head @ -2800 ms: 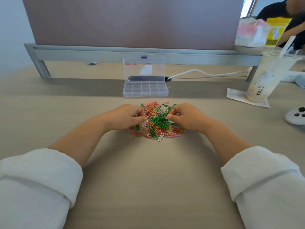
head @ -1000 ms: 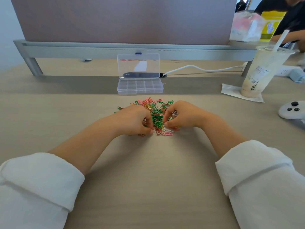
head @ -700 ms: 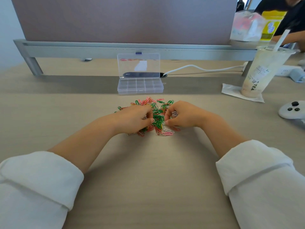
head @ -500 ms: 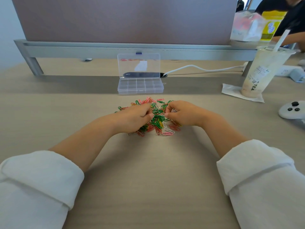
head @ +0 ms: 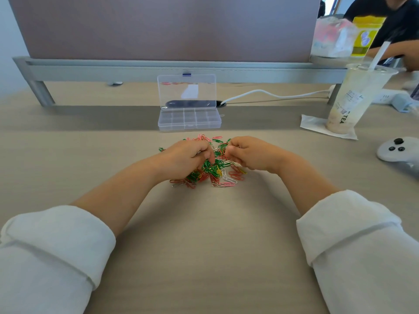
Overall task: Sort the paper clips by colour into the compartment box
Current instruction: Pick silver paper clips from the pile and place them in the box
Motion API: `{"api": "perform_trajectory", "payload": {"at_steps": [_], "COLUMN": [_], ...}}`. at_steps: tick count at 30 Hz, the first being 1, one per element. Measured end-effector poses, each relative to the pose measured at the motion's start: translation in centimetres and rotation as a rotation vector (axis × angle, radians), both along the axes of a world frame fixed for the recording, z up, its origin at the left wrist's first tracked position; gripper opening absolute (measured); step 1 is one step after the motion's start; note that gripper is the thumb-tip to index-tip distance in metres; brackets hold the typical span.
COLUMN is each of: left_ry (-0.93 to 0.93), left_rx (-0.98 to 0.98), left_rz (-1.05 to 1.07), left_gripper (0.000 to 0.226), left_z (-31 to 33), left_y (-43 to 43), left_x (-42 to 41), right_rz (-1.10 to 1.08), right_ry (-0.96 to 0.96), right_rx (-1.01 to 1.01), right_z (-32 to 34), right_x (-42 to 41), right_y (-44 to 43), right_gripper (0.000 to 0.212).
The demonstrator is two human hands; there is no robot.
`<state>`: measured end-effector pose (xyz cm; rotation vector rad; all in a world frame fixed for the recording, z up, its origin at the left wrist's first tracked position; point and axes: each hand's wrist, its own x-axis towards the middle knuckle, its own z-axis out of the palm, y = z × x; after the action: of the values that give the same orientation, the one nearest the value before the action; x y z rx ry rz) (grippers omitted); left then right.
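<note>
— What is seen changed since half a second ago?
— Little. The paper clips [head: 215, 168] are still heaped mid-counter [head: 204, 245]. The compartment box [head: 189, 120] is left open towards the far edge, apart from them.
— And the hands?
— The left hand [head: 187, 156] is kept in the heap, fingers curled round a few clips. The right hand [head: 251, 155] is curled too; whether anything is pinched cannot be told.
</note>
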<state>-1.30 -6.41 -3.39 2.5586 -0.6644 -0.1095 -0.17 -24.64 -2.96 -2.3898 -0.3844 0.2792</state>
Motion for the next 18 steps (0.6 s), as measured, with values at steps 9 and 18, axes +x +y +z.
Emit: {"api": "perform_trajectory", "payload": {"at_steps": [9, 18], "left_ry": [-0.112, -0.220], "left_rx": [0.155, 0.198], "left_rz": [0.057, -0.107], "left_gripper": [0.049, 0.017], "left_z": [0.3, -0.2], "left_y": [-1.4, -1.6], "left_x": [0.7, 1.1], "right_rz": [0.062, 0.070], "right_ry": [-0.098, -0.082], "right_rx": [-0.108, -0.166], "right_z": [-0.1, 0.1], "right_x": [-0.8, -1.0], "right_y": [-1.2, -1.3], "right_gripper": [0.027, 0.006]}}
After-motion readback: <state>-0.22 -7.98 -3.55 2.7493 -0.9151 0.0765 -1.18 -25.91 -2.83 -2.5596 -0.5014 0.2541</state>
